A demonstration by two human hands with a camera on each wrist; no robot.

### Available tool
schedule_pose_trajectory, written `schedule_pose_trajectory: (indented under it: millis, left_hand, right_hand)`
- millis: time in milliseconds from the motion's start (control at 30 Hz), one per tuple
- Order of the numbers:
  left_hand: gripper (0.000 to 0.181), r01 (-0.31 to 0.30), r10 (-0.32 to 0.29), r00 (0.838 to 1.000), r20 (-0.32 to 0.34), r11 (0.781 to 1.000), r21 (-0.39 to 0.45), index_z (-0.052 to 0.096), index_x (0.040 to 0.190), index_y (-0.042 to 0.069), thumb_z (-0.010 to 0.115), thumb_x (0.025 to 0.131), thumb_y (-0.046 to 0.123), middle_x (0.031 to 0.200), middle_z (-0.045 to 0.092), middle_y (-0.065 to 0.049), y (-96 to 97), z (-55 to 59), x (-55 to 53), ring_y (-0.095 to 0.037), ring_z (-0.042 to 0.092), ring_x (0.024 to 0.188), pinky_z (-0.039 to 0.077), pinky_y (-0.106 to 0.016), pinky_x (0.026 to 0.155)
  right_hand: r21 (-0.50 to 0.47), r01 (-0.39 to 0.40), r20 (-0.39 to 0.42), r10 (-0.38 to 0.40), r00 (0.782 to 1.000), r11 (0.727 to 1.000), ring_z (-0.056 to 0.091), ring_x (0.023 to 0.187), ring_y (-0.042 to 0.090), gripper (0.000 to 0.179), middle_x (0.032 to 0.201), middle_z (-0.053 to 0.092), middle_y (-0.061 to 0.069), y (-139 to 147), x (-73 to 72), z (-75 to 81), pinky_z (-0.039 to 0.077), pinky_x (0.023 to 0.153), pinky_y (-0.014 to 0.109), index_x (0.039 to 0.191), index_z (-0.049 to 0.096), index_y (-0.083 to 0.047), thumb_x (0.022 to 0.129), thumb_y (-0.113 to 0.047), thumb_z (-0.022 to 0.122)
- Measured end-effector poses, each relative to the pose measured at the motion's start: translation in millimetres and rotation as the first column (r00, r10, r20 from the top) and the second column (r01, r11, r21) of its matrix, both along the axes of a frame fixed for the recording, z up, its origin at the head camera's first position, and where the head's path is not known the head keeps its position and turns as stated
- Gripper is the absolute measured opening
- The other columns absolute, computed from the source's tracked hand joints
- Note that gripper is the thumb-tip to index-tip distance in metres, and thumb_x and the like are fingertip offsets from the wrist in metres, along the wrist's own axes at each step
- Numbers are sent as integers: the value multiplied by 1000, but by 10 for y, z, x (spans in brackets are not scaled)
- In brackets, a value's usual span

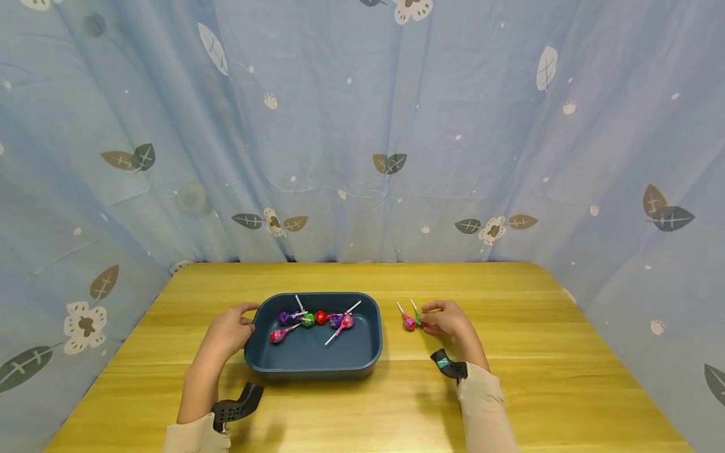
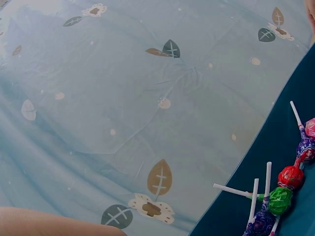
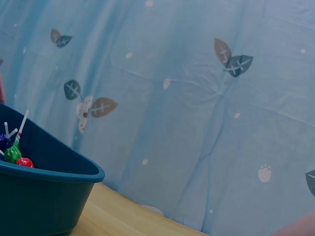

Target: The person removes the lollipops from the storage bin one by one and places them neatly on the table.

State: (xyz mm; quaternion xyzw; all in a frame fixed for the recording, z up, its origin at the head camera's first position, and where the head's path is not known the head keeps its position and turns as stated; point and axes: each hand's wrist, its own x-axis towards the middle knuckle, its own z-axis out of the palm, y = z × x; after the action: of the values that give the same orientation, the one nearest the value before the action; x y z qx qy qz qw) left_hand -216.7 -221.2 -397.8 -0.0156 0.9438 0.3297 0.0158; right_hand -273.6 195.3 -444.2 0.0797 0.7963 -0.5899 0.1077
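My left hand (image 1: 228,330) is at the left end of a dark blue rectangular bin (image 1: 314,355), its index finger and thumb touching the outside near the rim. Inside the bin lie several wrapped lollipops, among them a red one (image 1: 321,317), a green one (image 1: 308,319), a purple one (image 1: 284,318) and a pink one (image 1: 347,321). To the right of the bin, my right hand (image 1: 447,319) pinches the head of a green lollipop (image 1: 418,317), partly hidden by the fingers. Beside it on the table lies another pink lollipop (image 1: 409,323).
The wooden table (image 1: 510,402) reaches back to a light blue patterned curtain (image 1: 340,189), which also hangs at both sides. In the right wrist view, the bin's near corner (image 3: 93,173) stands at the left. A black wrist device (image 1: 238,406) is on each forearm.
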Motion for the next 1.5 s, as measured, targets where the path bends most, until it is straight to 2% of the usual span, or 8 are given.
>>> schedule_pose_trajectory:
  millis: [300,467,600,767,1067,1233,1367,1500]
  left_hand:
    - [47,-8,8,1000,-7,1000,-4,50,134,-7,47,88,-2,61,47,-4,23,-4,11,-16,40,50,34,-30,51]
    - [46,-15,15,1000,-3,1000,-10,50,134,-7,48,89,-2,67,53,-6,21,18,6,-18,44,54,36,-31,53]
    - [45,-18,18,1000,5,1000,-8,50,134,-7,50,90,-2,85,63,-15,23,35,7,-20,52,61,40,-33,55]
    - [44,-19,20,1000,6,1000,-11,50,134,-7,51,90,-1,100,65,-25,21,39,4,-21,57,68,44,-35,59]
    - [44,-20,20,1000,4,1000,-24,51,134,-6,52,90,-1,101,65,-24,14,40,1,-23,57,72,44,-36,61]
    - [45,-18,18,1000,2,1000,-18,51,133,-7,51,89,-2,93,65,-20,-2,38,11,-21,55,66,42,-35,58]
    - [46,-16,16,1000,1,1000,-9,50,134,-7,49,88,-2,79,62,-12,0,28,12,-19,49,57,38,-32,53]
    - [46,-18,18,1000,1,1000,-10,51,134,-6,49,88,-2,80,63,-11,12,28,5,-19,50,58,38,-32,53]
  right_hand:
    - [33,-21,18,20,1000,999,60,72,20,36,94,60,16,13,23,39,55,71,34,124,55,12,92,-3,62]
    - [72,-50,20,49,999,996,59,72,20,36,93,61,15,36,16,64,55,69,34,125,55,10,95,-9,59]
    - [69,-40,31,38,999,997,58,72,20,36,92,59,14,57,11,64,55,69,34,124,56,9,96,-13,58]
    - [58,-37,21,36,999,998,57,77,22,37,96,58,15,84,24,66,55,70,35,124,56,10,97,-15,57]
    - [13,-42,15,42,999,999,58,81,25,39,105,58,21,109,54,116,55,71,38,128,52,10,99,-17,53]
    - [0,-36,-6,36,999,999,59,72,21,41,101,57,20,85,40,144,55,69,37,130,51,9,100,-19,53]
    - [-8,-10,-37,10,999,1000,63,88,30,43,114,56,27,42,28,178,55,75,39,132,51,6,100,-21,53]
    - [-7,1,-103,-2,995,1000,53,111,41,42,129,50,28,-55,28,207,53,82,42,134,51,6,100,-19,52]
